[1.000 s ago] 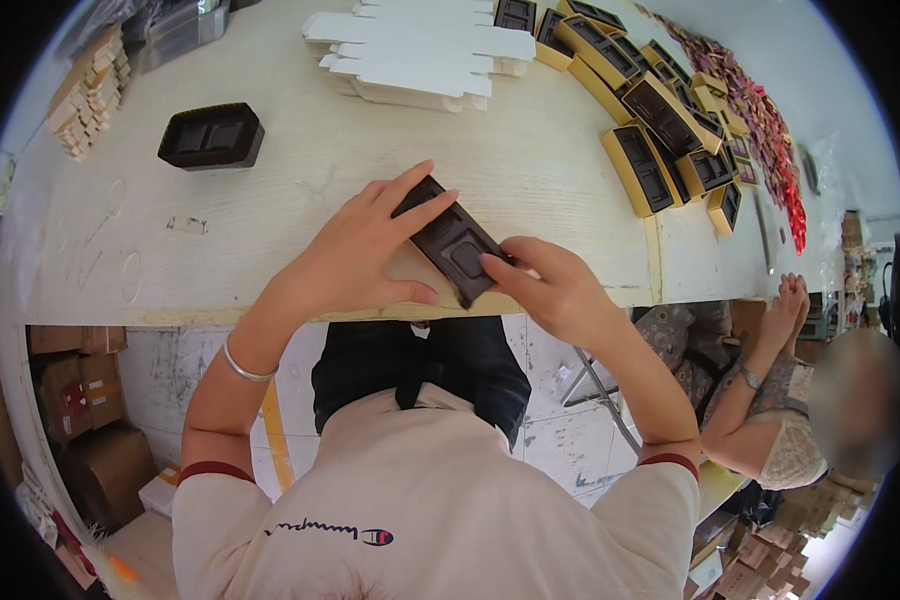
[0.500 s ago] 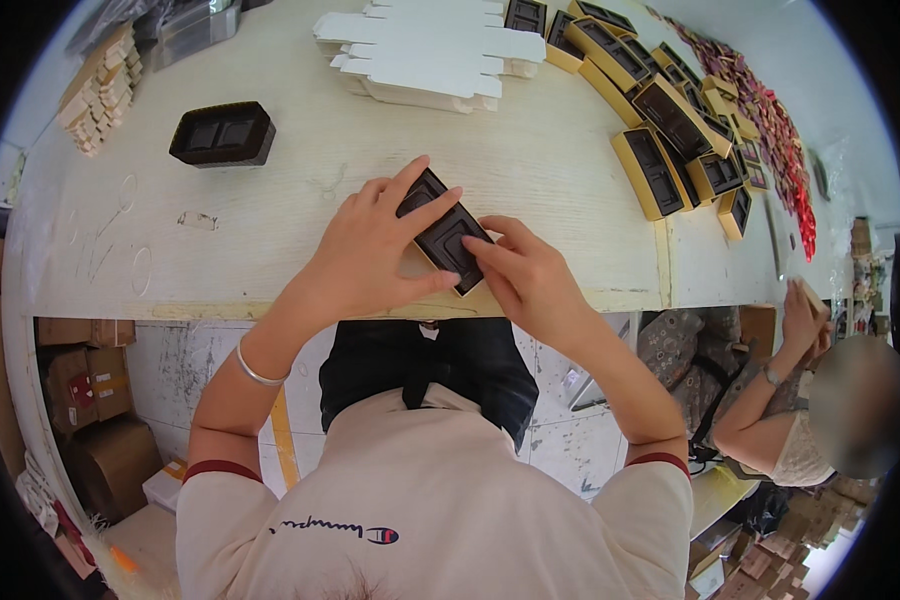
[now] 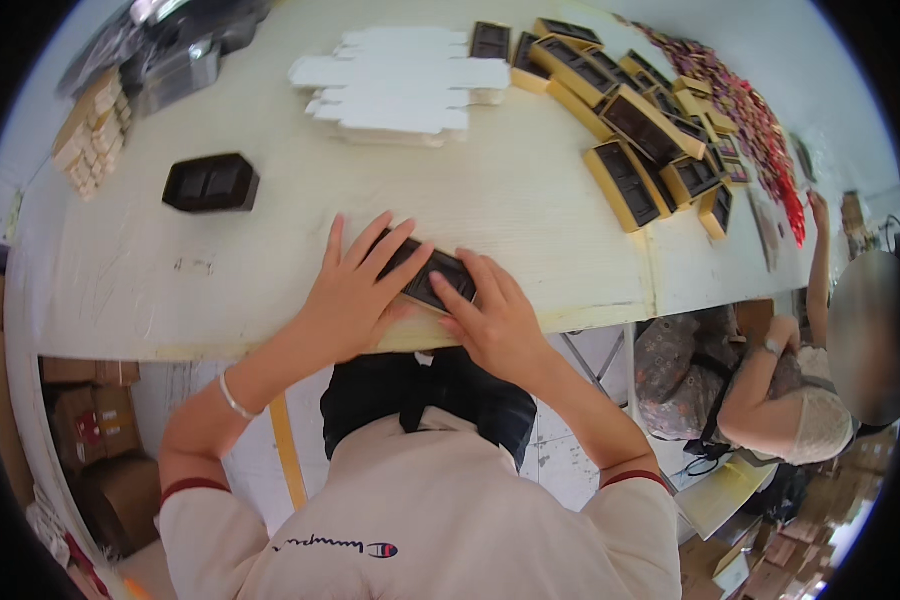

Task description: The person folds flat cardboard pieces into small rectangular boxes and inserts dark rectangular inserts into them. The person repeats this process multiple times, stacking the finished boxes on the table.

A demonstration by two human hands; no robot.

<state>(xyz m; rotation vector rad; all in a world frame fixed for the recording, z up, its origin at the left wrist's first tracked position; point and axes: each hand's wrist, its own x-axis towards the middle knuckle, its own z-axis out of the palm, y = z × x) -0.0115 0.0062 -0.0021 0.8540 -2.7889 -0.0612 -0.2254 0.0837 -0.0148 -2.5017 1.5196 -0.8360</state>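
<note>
A small gold box (image 3: 451, 271) holding a dark compartmented plastic tray lies on the table near its front edge, in front of me. My left hand (image 3: 352, 287) spans its left end, fingers spread across the tray and thumb at the near side. At the right end, my right hand (image 3: 497, 318) grips the box, its thumb on the tray and its fingers around the far corner. The fingers partly hide the box. Left of my hands stand nested dark trays (image 3: 210, 183).
Flat white carton blanks (image 3: 395, 80) are stacked at the back middle. Several gold boxes with dark trays (image 3: 625, 185) crowd the back right, beside a heap of small red wrapped pieces (image 3: 775, 140). Pale folded pieces (image 3: 95, 130) stand at far left. A co-worker (image 3: 780, 400) sits at right.
The box has turned to lie more sideways and sits nearer the table edge. My right thumb now presses on the tray. The co-worker's arm has reached toward the red heap.
</note>
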